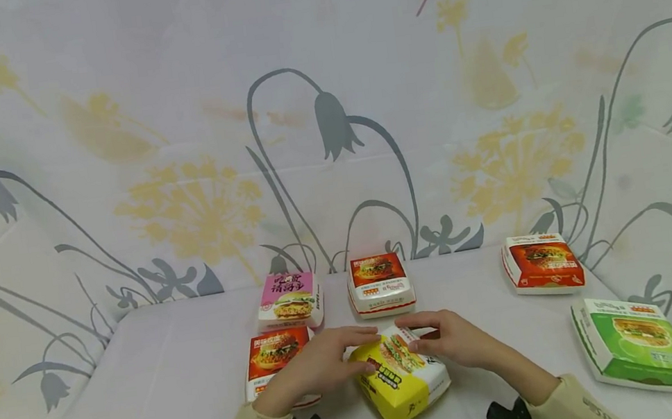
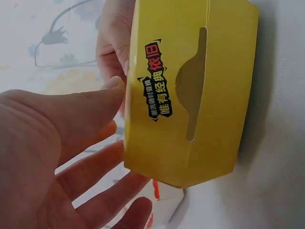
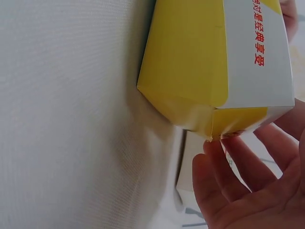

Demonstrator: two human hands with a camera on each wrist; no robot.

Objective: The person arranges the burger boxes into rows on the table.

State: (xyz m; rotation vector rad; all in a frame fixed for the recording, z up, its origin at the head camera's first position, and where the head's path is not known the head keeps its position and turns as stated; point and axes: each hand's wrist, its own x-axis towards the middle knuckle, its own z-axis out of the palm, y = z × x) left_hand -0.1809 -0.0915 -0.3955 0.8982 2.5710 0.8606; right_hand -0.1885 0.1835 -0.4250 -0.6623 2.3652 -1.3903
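A yellow-and-white burger box (image 1: 394, 377) with a sandwich picture sits at an angle on the white-covered table, lid down. At its left side my left hand (image 1: 329, 357) holds it, thumb on the top edge. My right hand (image 1: 452, 338) holds the far right corner with thumb and fingertips. In the left wrist view the yellow burger box (image 2: 224, 95) shows a slotted side, and the left hand (image 2: 71, 143) has its lower fingers spread. The right wrist view shows the right hand (image 3: 257, 176) with fingertips at a lower corner of the box.
A red-and-white burger box (image 1: 278, 356) lies partly behind the left forearm. Farther back stand a pink box (image 1: 289, 299) and another red-and-white box (image 1: 379, 284). On the right are a red box (image 1: 544, 264) and a green box (image 1: 638, 343). A flowered cloth (image 1: 333, 189) hangs behind the table.
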